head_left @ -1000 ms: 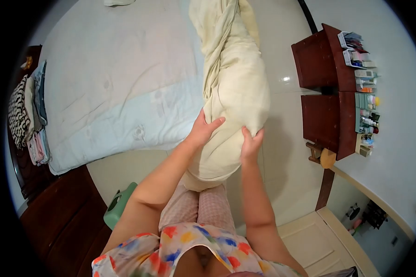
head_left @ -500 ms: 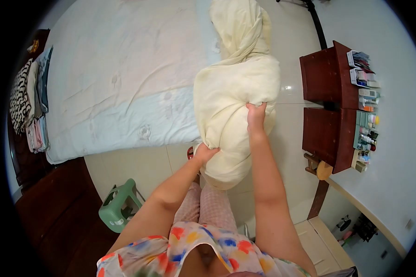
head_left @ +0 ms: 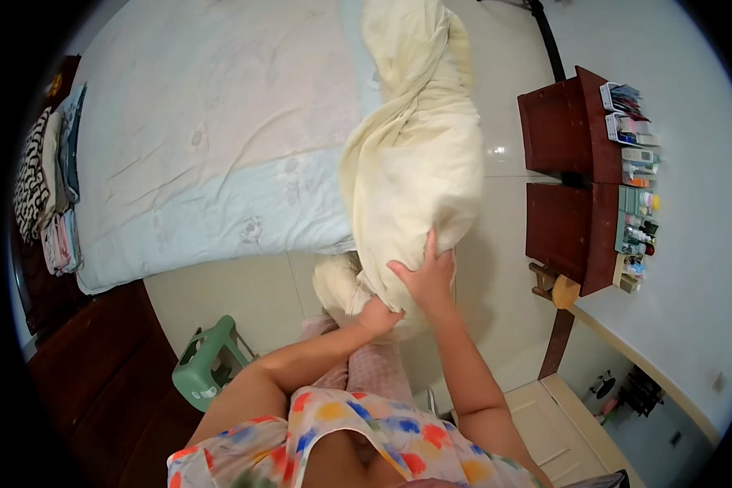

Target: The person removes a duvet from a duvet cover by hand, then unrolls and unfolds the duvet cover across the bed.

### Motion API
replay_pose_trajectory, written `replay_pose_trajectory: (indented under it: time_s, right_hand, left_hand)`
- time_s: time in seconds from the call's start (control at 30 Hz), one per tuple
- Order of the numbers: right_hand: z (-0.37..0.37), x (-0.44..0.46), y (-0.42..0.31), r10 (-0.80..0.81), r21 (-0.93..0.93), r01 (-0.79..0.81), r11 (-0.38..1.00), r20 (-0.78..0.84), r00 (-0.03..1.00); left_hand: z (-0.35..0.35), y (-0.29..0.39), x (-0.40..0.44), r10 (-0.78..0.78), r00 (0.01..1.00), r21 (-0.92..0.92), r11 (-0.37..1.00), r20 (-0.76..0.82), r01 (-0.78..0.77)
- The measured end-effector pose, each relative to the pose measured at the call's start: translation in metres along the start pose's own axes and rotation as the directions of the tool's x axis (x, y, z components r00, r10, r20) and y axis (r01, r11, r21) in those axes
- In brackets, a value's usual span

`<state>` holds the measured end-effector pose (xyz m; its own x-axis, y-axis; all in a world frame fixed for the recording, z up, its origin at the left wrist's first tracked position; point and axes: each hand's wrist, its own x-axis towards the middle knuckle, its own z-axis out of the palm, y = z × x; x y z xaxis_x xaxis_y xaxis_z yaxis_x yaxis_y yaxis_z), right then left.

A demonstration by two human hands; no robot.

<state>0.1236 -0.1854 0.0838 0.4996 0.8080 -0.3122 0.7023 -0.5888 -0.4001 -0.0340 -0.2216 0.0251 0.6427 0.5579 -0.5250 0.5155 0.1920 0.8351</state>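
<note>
A bulky cream-yellow quilt lies twisted along the right edge of the bed, its near end bunched above my legs. My left hand grips a fold at that near end, fingers closed on the fabric. Just above and to the right, my right hand rests against the quilt with thumb and index finger apart. A separate bulge of the cloth hangs left of my left hand, beside the bed corner.
The bed has a pale blue and pink sheet. A green stool stands at lower left, folded clothes at far left. Dark red cabinets holding bottles and baskets stand at right, near a small wooden stool.
My left hand has moved down and right with the near end of the quilt. My right hand has come down toward it, and its fingers have spread.
</note>
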Motion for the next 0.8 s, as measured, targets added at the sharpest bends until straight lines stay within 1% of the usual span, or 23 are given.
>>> replay_pose_trajectory:
  time_s: [0.03, 0.1, 0.13, 0.2, 0.23, 0.3, 0.33, 0.4, 0.43, 0.5, 0.53, 0.57, 0.6, 0.63, 0.67, 0.73, 0.8]
  right_hand:
    - [0.009, -0.004, -0.003, -0.011, -0.113, 0.014, 0.994, 0.020, 1.000]
    - [0.027, 0.001, -0.012, 0.077, -0.195, -0.053, 0.979, 0.120, 0.990]
    - [0.034, 0.008, -0.015, 0.122, -0.237, -0.080, 0.968, 0.171, 0.978]
    - [0.063, 0.023, 0.001, 0.100, -0.299, -0.045, 0.953, 0.171, 0.980]
    - [0.073, 0.030, 0.007, 0.092, -0.332, -0.030, 0.943, 0.172, 0.981]
    - [0.083, 0.050, 0.023, 0.090, -0.206, -0.039, 0.978, 0.245, 0.965]
    - [0.083, 0.058, 0.029, 0.086, -0.142, -0.047, 0.989, 0.280, 0.956]
    - [0.080, 0.066, 0.038, 0.078, -0.134, -0.046, 0.990, 0.247, 0.966]
    - [0.079, 0.068, 0.045, 0.074, -0.130, -0.044, 0.990, 0.230, 0.970]
    - [0.081, 0.069, 0.064, 0.046, -0.041, -0.039, 0.998, 0.202, 0.978]
    - [0.081, 0.071, 0.074, 0.033, 0.004, -0.034, 0.999, 0.186, 0.982]
    - [0.079, 0.073, 0.081, 0.025, 0.056, -0.035, 0.998, 0.173, 0.985]
    - [0.077, 0.072, 0.085, 0.021, 0.107, -0.039, 0.994, 0.163, 0.986]
    - [0.076, 0.073, 0.088, 0.017, 0.158, -0.041, 0.987, 0.152, 0.988]
    - [0.074, 0.074, 0.091, 0.018, 0.193, -0.050, 0.980, 0.163, 0.986]
    - [0.072, 0.077, 0.096, 0.022, 0.258, -0.070, 0.964, 0.184, 0.983]
    - [0.074, 0.079, 0.103, 0.035, 0.278, -0.092, 0.956, 0.203, 0.978]
  left_hand:
    - [0.009, 0.005, 0.001, 0.029, 1.000, 0.048, 0.998, 0.003, -0.029]
    - [0.026, 0.012, 0.004, 0.080, 0.997, 0.142, 0.987, 0.014, -0.081]
    - [0.028, 0.015, 0.009, 0.027, 0.992, 0.235, 0.970, 0.124, -0.056]
    - [0.025, 0.016, 0.025, -0.114, 0.940, 0.416, 0.909, 0.322, -0.032]
    - [0.030, 0.006, 0.028, -0.106, 0.954, 0.392, 0.920, 0.280, -0.013]
    - [0.036, -0.013, 0.035, -0.090, 0.977, 0.345, 0.939, 0.194, 0.018]
    - [0.032, -0.014, 0.037, -0.028, 0.986, 0.260, 0.966, 0.162, -0.016]
    - [0.019, -0.013, 0.042, 0.090, 0.993, 0.084, 0.992, 0.073, -0.096]
    - [0.008, -0.012, 0.046, 0.113, 0.989, 0.034, 0.993, 0.094, -0.117]
    - [-0.023, -0.019, 0.068, 0.021, 0.982, -0.189, 0.982, 0.186, 0.014]
    - [-0.042, -0.024, 0.084, 0.001, 0.998, -0.162, 0.987, -0.066, -0.012]
    - [-0.064, -0.030, 0.102, -0.013, 0.950, -0.129, 0.991, -0.313, -0.029]
    - [-0.086, -0.038, 0.121, -0.022, 0.843, -0.094, 0.995, -0.538, -0.034]
    - [-0.110, -0.046, 0.144, 0.043, 0.782, -0.103, 0.985, -0.622, -0.136]
    - [-0.134, -0.067, 0.171, 0.067, 0.785, -0.051, 0.991, -0.616, -0.125]
    - [-0.155, -0.059, 0.218, -0.092, 0.770, -0.265, 0.959, -0.631, -0.103]
    - [-0.170, -0.021, 0.234, -0.217, 0.837, -0.350, 0.936, -0.503, 0.033]
